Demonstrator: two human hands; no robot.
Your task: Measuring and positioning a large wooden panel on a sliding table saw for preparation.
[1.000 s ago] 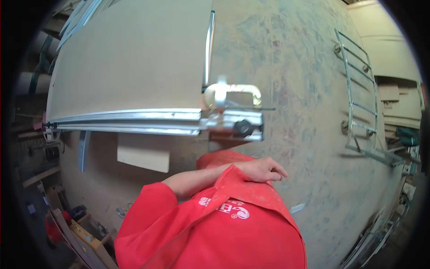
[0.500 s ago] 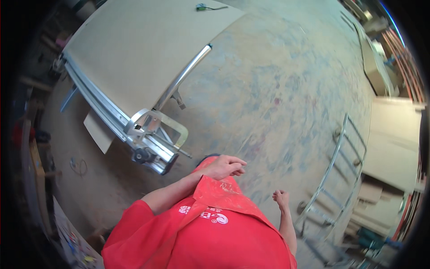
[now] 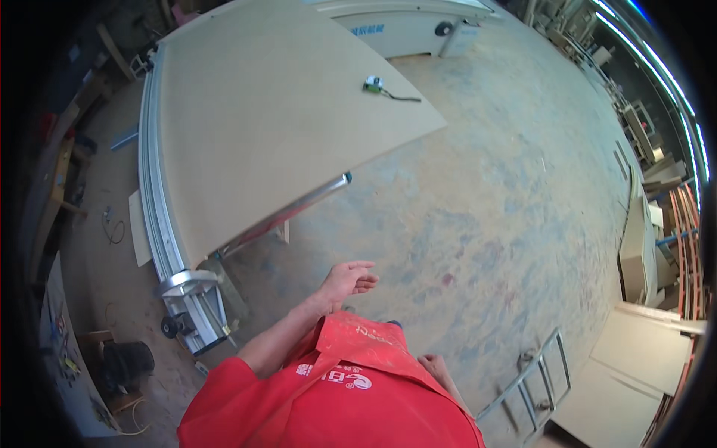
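My left hand [image 3: 349, 281] is held out in the air in front of the red apron [image 3: 366, 332], fingers loosely stretched and nothing in them. Low by the apron's right edge is my right hand [image 3: 433, 366], partly hidden, so its fingers do not show clearly. Ahead and to the left, a large beige board [image 3: 276, 112] lies along an aluminium sliding rail [image 3: 157, 179]. On the board's far right part rests a small green and white tool [image 3: 373, 84] with a dark strap. Neither hand touches the board.
A metal end fitting [image 3: 193, 287] of the rail stands left of my left hand. A metal-framed cart [image 3: 534, 381] is at the lower right, by stacked panels [image 3: 635, 358]. A black bucket [image 3: 127, 364] stands at lower left. A white machine [image 3: 411, 33] is beyond the board.
The view has shifted, showing more of the board and the white machine beyond it. My left hand has opened out somewhat; my right hand has come in closer to the apron.
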